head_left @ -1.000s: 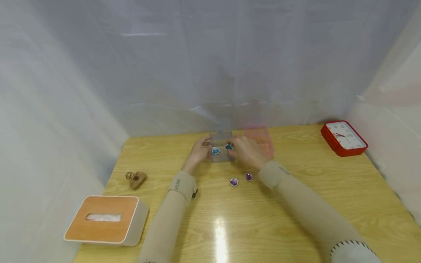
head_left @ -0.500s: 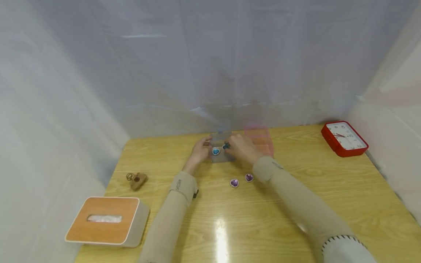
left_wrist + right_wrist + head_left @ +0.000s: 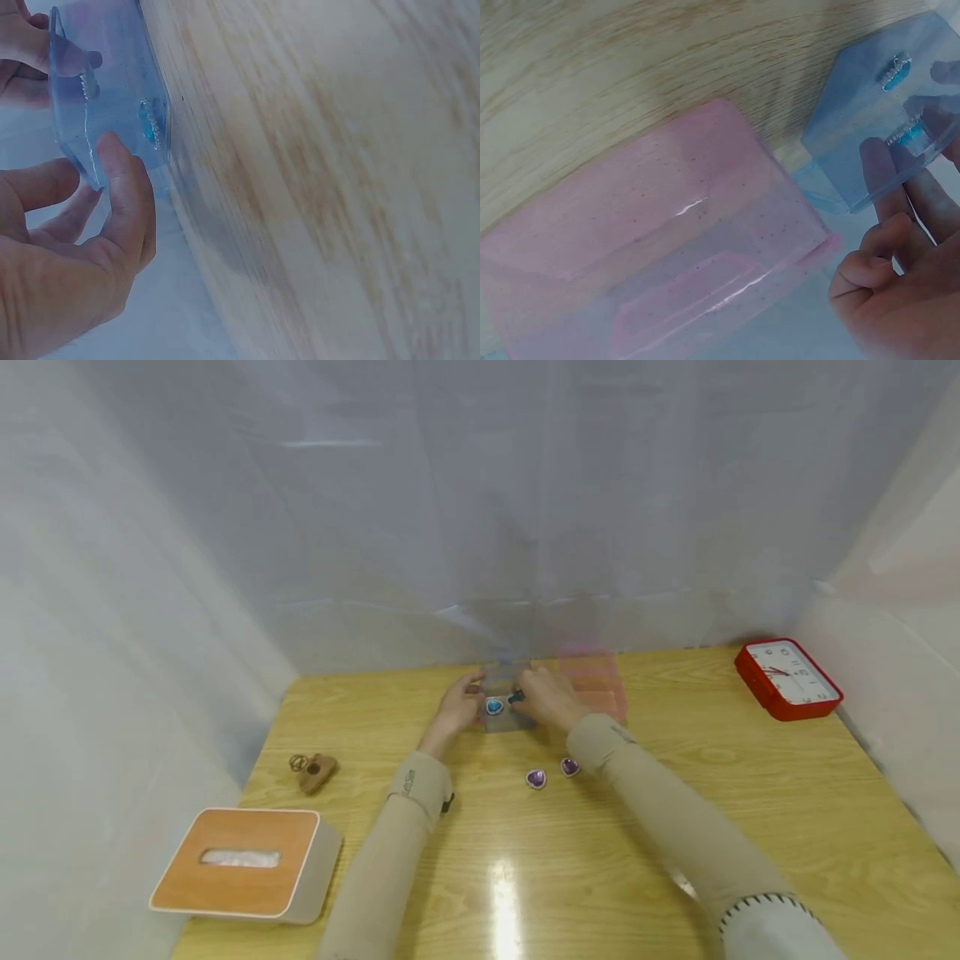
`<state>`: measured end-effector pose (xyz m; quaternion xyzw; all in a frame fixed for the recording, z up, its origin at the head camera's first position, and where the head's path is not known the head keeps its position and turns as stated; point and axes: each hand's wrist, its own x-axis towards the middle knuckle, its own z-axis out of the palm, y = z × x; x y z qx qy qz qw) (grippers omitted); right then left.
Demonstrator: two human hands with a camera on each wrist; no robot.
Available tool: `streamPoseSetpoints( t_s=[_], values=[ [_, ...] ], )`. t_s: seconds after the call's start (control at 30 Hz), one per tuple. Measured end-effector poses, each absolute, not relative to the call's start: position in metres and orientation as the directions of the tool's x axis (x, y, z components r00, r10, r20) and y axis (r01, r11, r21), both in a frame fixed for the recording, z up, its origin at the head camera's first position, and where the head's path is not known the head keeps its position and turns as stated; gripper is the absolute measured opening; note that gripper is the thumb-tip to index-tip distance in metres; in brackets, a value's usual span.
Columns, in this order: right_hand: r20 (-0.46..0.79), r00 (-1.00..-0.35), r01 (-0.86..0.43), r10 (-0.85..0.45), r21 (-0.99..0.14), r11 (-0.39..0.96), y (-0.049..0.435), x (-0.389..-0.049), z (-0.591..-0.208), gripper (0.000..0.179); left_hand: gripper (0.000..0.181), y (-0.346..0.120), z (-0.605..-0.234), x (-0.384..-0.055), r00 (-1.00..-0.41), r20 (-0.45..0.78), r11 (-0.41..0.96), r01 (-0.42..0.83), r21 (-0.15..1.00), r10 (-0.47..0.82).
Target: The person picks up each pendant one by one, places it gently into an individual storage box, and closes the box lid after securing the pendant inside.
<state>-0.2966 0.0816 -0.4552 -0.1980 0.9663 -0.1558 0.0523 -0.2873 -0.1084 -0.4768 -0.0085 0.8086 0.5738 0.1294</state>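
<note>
The right hand [image 3: 551, 697] is grasping a blue gem [image 3: 516, 697], pinched at the fingertips inside a clear bluish box [image 3: 506, 722]; in the right wrist view the other fingers curl outside the wall. The gem has a bright blue stone with a beaded, silvery-white rim, though the head view shows it dark and partly covered by the fingers. It is above the box floor, toward the right side. Both wrist views show it almost edge-on, its long axis close to parallel with that of the gem lying below; which way its tip points, I cannot tell.

The left hand [image 3: 456, 707] is grasping the box's left side, thumb and fingers at the edge. The box is see-through, smooth and straight-walled, standing on the table [image 3: 637, 893] with its opening upward.

The second blue gem [image 3: 494, 707] lies in the box's left part, stone facing up, its pale beaded rim clear. Just to the right of the box stands a clear pink box [image 3: 600, 702]. Nearer the person, two heart-shaped purple gems [image 3: 536, 778] with pale rims lie close together, apart from each other.
</note>
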Motion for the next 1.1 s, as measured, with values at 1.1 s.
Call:
streamPoseSetpoints(
  t_s=[1.1],
  values=[
    [0.276,-0.921,-0.379,-0.273,-0.486,0.788,0.134,-0.268,-0.439,0.039,0.052,-0.109,-0.475,-0.281,-0.989,-0.120,0.412,-0.072,0.908,0.091]
  ],
)
